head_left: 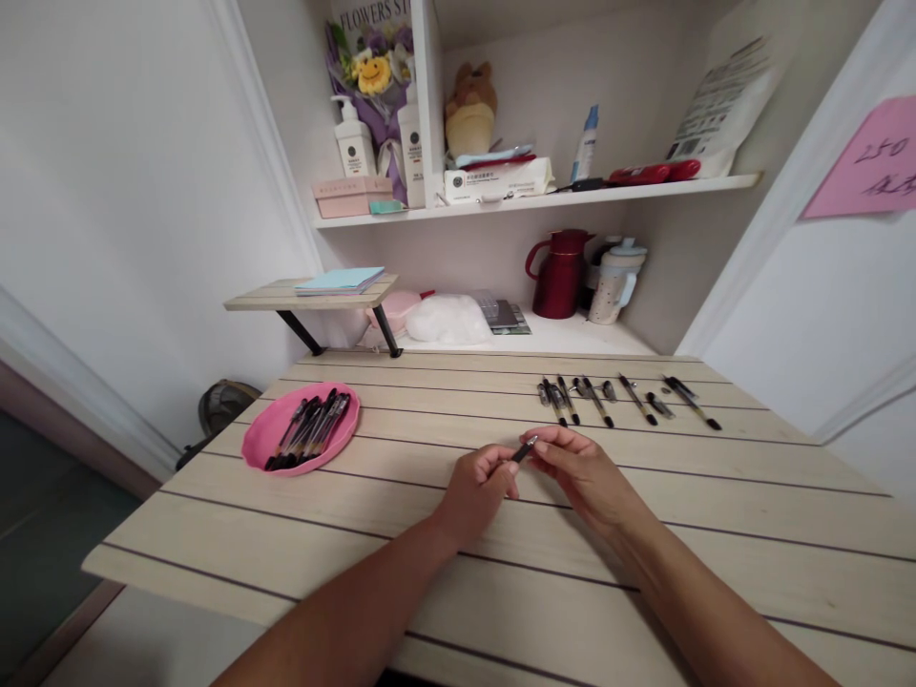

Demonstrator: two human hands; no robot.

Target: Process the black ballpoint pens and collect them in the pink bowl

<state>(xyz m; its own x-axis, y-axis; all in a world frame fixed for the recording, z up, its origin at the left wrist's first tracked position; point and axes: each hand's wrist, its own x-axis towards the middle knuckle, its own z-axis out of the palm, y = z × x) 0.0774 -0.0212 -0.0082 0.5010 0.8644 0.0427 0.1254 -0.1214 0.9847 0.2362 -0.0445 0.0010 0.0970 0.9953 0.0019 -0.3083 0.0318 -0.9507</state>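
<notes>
My left hand [478, 487] and my right hand [583, 469] meet over the middle of the wooden table [644, 515], both closed on one black pen [525, 448] held between their fingertips. Only the pen's short dark end shows between the hands. A pink plate [254, 444] at the left holds several black pens [309, 429]. Beyond my hands, at the far right, lie several more pens and pen caps [622, 398] in a loose row.
Behind the table is a small wooden riser [272, 298] with blue notebooks [340, 280]. A red jug [560, 273], a white bottle [615, 279] and a plastic bag [447, 319] stand in the alcove. A shelf [644, 189] above holds boxes and bottles.
</notes>
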